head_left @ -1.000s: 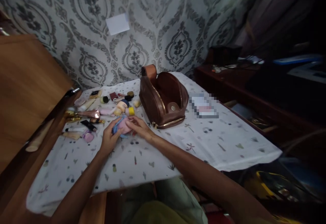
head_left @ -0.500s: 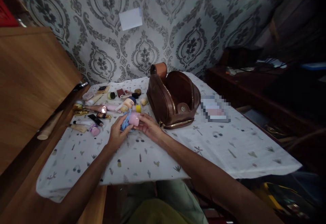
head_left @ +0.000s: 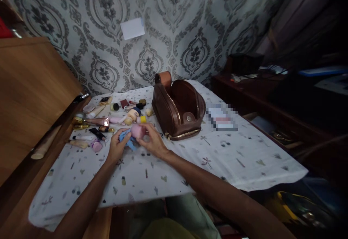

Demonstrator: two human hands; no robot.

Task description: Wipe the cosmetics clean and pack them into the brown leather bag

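Note:
My left hand (head_left: 117, 145) is closed on a crumpled blue cloth (head_left: 127, 139), which it presses against a small pink jar (head_left: 137, 131). Fingers and thumb of my right hand (head_left: 153, 140) grip the jar from the other side. Both hands hold it just over the front half of the table. Right of them stands a brown toiletry bag (head_left: 178, 110), its zipped top gaping. Beyond the hands lie several cosmetics, among them a bottle with a dark blue cap (head_left: 133, 115), a rose-gold tube (head_left: 99, 122) and a purple-pink container (head_left: 96, 145).
A patterned white cloth (head_left: 217, 163) covers the table. Past the bag lies a blurred-out flat object (head_left: 221, 117). A wooden panel (head_left: 35, 86) rises at the left, and a dark red desk (head_left: 231, 88) stands at the right. Patterned wallpaper with a white card (head_left: 132, 28) is behind.
The pink jar has turned in my fingers, and both hands have shifted slightly left and down in the picture. The whole view has also swung a little.

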